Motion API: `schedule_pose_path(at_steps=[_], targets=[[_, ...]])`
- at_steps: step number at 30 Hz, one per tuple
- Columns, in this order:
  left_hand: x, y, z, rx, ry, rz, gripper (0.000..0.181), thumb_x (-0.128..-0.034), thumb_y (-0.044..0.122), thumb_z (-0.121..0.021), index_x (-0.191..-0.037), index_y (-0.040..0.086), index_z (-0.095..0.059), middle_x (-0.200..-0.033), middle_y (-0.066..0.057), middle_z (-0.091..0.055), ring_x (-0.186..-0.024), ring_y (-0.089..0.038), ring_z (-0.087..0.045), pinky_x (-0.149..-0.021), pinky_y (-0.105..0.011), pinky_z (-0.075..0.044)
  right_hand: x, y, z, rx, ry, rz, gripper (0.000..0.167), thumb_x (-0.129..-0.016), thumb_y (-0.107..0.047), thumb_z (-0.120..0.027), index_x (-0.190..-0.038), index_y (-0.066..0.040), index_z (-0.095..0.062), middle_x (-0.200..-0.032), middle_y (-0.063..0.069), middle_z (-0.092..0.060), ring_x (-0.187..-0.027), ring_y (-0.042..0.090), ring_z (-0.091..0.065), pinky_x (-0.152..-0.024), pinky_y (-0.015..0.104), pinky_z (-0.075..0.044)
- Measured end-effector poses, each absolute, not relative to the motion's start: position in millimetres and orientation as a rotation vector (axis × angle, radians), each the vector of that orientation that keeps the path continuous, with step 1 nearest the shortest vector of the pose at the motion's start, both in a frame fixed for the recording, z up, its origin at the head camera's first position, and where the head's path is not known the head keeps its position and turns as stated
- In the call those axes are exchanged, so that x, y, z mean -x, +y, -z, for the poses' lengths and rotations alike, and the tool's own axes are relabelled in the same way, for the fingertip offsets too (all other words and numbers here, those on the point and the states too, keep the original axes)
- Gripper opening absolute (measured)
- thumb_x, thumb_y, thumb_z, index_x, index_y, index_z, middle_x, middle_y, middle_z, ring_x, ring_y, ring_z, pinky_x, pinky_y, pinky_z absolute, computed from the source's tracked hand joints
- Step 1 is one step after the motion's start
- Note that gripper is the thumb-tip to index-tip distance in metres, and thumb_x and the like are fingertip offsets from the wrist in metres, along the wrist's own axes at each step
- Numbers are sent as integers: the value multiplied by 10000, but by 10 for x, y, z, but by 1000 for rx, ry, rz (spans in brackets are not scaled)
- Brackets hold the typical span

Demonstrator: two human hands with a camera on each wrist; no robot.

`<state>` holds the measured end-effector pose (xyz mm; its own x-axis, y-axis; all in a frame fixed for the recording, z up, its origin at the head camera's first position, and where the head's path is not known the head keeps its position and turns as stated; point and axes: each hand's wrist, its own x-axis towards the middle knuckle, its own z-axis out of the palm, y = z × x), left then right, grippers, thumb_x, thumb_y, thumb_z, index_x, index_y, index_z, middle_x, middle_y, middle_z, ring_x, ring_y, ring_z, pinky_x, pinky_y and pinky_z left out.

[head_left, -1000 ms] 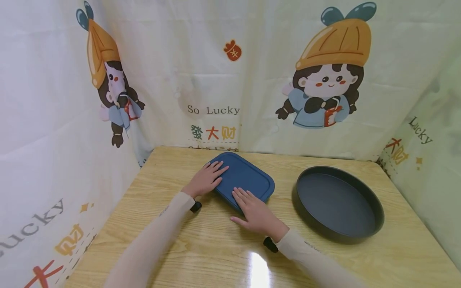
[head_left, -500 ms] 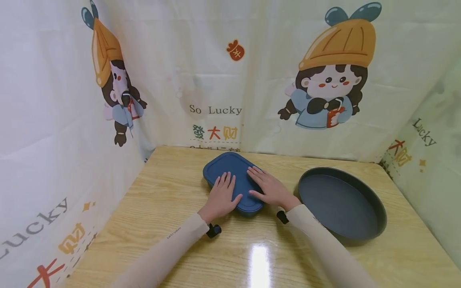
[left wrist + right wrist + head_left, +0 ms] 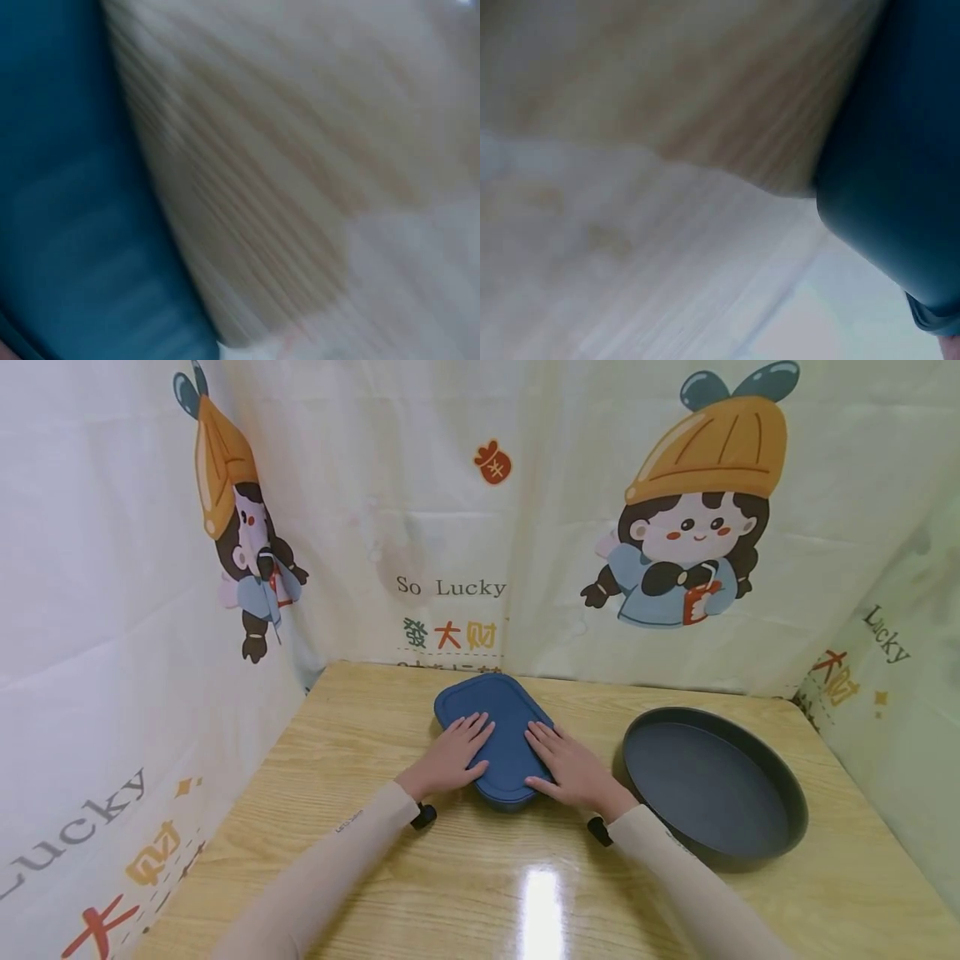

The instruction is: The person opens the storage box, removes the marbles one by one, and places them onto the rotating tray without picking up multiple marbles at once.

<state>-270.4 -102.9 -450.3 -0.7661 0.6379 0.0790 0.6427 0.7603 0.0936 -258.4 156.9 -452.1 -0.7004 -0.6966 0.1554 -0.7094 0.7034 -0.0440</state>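
A blue rectangular food container with a flat rimmed lid (image 3: 498,752) stands at the middle of the table, set at an angle. My left hand (image 3: 452,756) lies on the left part of the lid, fingers straight and pointing inward. Across from it, my right hand (image 3: 573,768) rests on the right edge with its fingers extended on the lid. The left wrist view has the blue container's side wall (image 3: 97,202) along its left, blurred. Another stretch of that wall (image 3: 900,157) fills the right of the right wrist view. The contents are hidden under the lid.
A round dark grey pan (image 3: 712,785) with a raised rim stands to the right, close to my right forearm. The light wooden table (image 3: 360,718) ends at a printed curtain (image 3: 555,552) behind and on both sides.
The container has turned, its long side now running more front to back. My left hand shifted nearer and rightward, then slightly back left. My right hand moved right to the container's right edge.
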Motion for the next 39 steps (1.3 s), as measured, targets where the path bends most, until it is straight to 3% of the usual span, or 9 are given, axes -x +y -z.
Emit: schedule_pose_path(at_steps=[7,13,19,23,30,34,39], targets=[[2905,-1233,4485,1278,-2836,156,569,-997,333,-358,-1510,144,-204,-1578,-76,-188,-1469,-245,-149,-1188,-448,-121,2325,1475,4487,-1143,-2788,-74,839,-904,-602,-431,-1474,-10,-260,-1549,156,-243,-1442,291,-231,-1162,470,-211],[3010,-1273,4462,1196,-2898,205,482,-1023,307,-294,-1500,260,-238,-1583,-94,-153,-1474,-266,-108,-1181,-490,-123,2097,1352,4499,-1051,-2818,-6,864,-901,-633,-394,-1471,2,-260,-1545,173,-241,-1439,297,-237,-1158,480,-214],[3067,-1250,4454,1099,-2924,204,530,-1023,329,-312,-1509,150,-200,-1584,-134,-114,-1470,-271,-124,-1177,-469,-165,1909,1243,4503,-955,-2840,-20,861,-903,-618,-415,-1457,27,-278,-1536,198,-247,-1428,320,-254,-1137,504,-247],[3059,-1251,4427,1047,-2932,142,562,-1019,342,-329,-1501,83,-201,-1578,-139,-142,-1464,-276,-154,-1175,-459,-179,1876,1245,4519,-926,-2810,-136,869,-881,-559,-526,-1455,42,-270,-1537,204,-240,-1430,327,-244,-1133,493,-265],[2904,-1183,4358,942,-2930,11,630,-1002,424,-347,-1490,46,-222,-1566,-161,-180,-1455,-292,-183,-1169,-449,-203,1983,1462,4638,-749,-2809,-724,1126,-736,-402,-779,-1501,11,-62,-1573,200,-96,-1447,348,-164,-1105,502,-303],[2692,-1037,4259,979,-2856,-32,637,-994,432,-367,-1488,48,-242,-1556,-153,-225,-1450,-280,-210,-1165,-446,-216,2077,1569,4693,-713,-2788,-1016,1221,-682,-369,-825,-1512,-36,7,-1576,195,-78,-1443,361,-159,-1099,536,-295],[2377,-825,4161,1097,-2750,-23,654,-982,455,-384,-1485,56,-259,-1544,-134,-274,-1444,-258,-237,-1169,-422,-218,2136,1628,4720,-747,-2776,-1097,1211,-677,-439,-809,-1518,-65,-23,-1576,168,-115,-1433,360,-197,-1092,551,-297]])
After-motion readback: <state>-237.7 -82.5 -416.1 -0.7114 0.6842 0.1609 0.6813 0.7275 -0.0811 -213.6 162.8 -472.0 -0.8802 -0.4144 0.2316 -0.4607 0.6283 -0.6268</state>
